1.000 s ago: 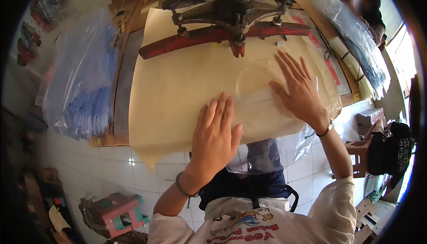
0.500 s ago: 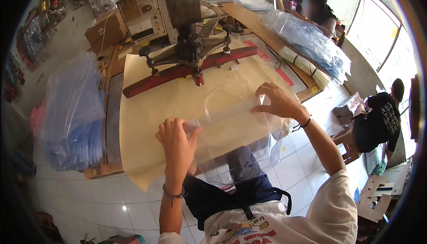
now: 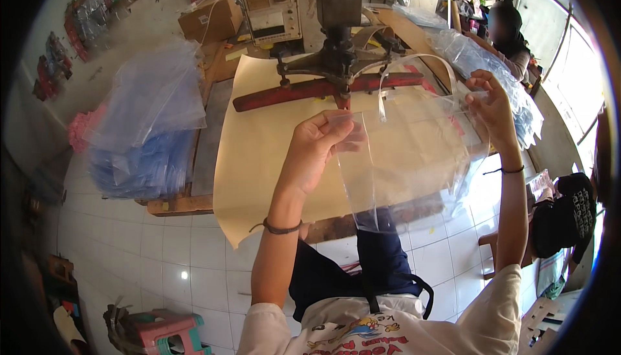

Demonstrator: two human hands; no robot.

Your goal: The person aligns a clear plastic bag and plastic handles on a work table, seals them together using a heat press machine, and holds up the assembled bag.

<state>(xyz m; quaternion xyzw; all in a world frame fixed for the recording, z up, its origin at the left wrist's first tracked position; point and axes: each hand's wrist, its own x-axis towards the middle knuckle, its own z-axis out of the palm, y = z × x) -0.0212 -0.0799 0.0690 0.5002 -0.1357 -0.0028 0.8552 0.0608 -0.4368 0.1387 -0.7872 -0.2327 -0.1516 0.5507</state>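
Note:
A clear plastic bag (image 3: pixel 414 161) is stretched between my hands, its body hanging down over the front edge of the table. My left hand (image 3: pixel 320 141) is closed on its upper left corner, thumb against fingers. My right hand (image 3: pixel 493 112) pinches the upper right corner, farther out to the right. Between them a clear strap loop (image 3: pixel 435 58) arches above the bag's top edge. Under and behind the bag lies a large tan sheet (image 3: pixel 272 154). Just beyond my left hand is the red bar (image 3: pixel 278 96) of a press, raised on a dark metal bracket (image 3: pixel 337 57).
Stacked bluish plastic sheets (image 3: pixel 142 122) cover the table's left side; more clear plastic (image 3: pixel 475 57) lies at the far right. A control box (image 3: pixel 272 9) and a cardboard box (image 3: pixel 210 20) stand behind. One person (image 3: pixel 508 31) sits far right, another (image 3: pixel 563 216) nearer. A stool (image 3: pixel 171 332) is lower left.
Both hands have risen and spread farther apart, drawing the bag's top edge taut. The strap loop now stands up above it. The whole view has shifted, with the table appearing farther right.

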